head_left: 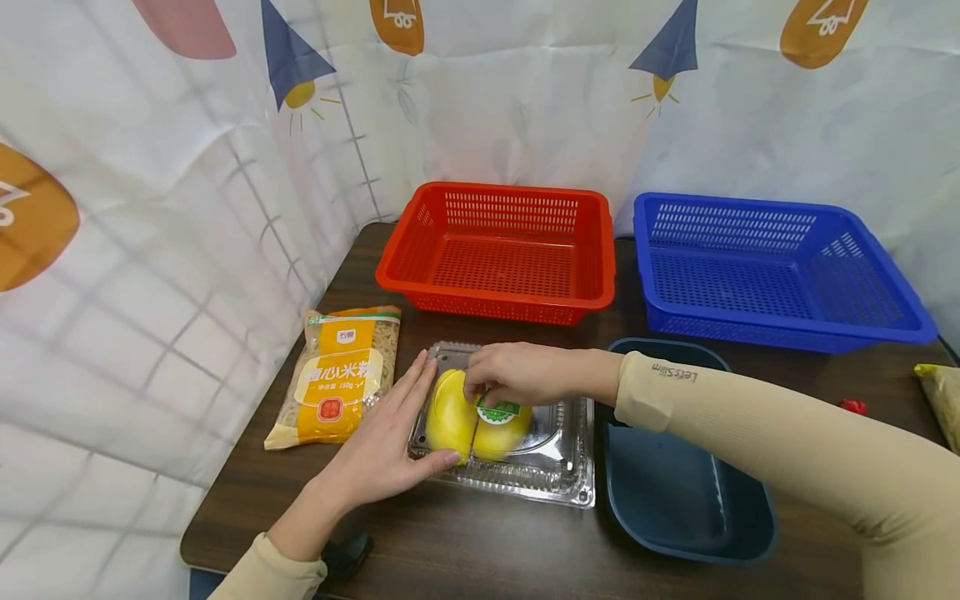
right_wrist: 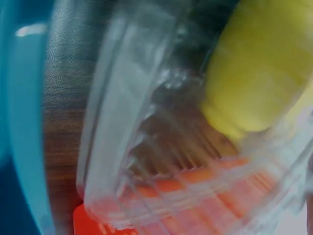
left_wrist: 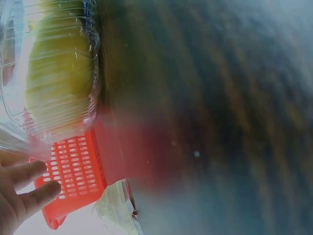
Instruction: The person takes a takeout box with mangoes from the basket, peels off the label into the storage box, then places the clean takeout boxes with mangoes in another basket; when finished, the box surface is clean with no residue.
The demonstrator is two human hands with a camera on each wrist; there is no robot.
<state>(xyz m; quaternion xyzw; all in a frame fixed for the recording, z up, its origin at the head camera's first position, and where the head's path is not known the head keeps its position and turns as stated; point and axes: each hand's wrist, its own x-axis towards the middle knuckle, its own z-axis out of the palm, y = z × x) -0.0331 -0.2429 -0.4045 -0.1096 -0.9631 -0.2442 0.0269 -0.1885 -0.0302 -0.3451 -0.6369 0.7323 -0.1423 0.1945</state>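
Note:
A clear plastic clamshell box (head_left: pixel 551 479) lies on the table with yellow fruits (head_left: pixel 450 417) inside; they look like mangoes. On its lid is a round green-and-white sticker (head_left: pixel 497 412). My left hand (head_left: pixel 382 442) rests along the box's left edge, fingers straight and thumb spread toward the front. The right hand (head_left: pixel 517 371) bends over the lid, with curled thumb and forefinger at the sticker's upper edge. The left wrist view shows fingertips (left_wrist: pixel 41 196) near the box's ribbed side. From the right wrist, a fruit (right_wrist: pixel 259 68) shows through the plastic.
Behind the box stand a red basket (head_left: pixel 495 300) and a blue basket (head_left: pixel 787 325). A dark blue tub (head_left: pixel 675 492) is beside the box, under the right forearm. An orange noodle bag (head_left: pixel 337 375) lies left. A small red object (head_left: pixel 852 406) and another bag (head_left: pixel 941 400) lie far right.

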